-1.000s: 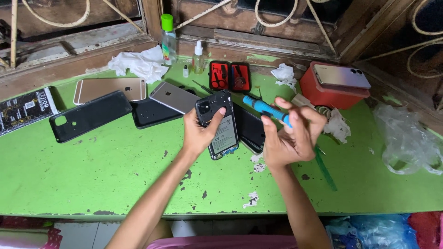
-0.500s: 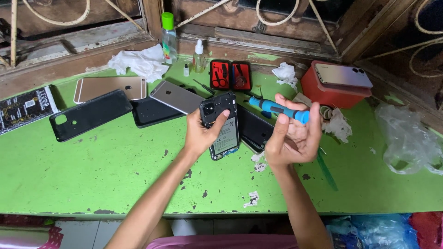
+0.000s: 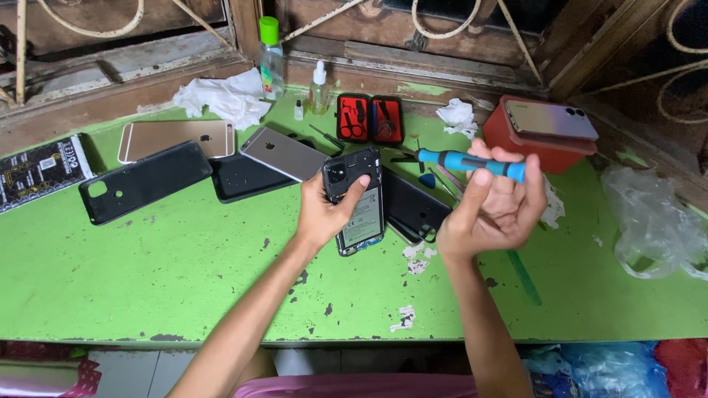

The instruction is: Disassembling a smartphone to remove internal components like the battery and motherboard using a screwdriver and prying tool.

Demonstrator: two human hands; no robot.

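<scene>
Head view: painted green wooden worktop, chipped in places. Left hand, grip closed on an opened black smartphone with its back cover off, held tilted just above the worktop at centre, thumb across its upper part. Right hand, raised beside it, grip closed on a blue-and-black precision screwdriver, held roughly level, tip pointing left. Behind the phone: silver-grey phone lying back up, gold phone lying back up, black phone case. Far left edge: flat black rectangular package with white print. At the rear: open red-lined tool case, clear bottle with green cap, crumpled white cloth. At right: red box carrying a lilac phone; crumpled clear plastic bag.
</scene>
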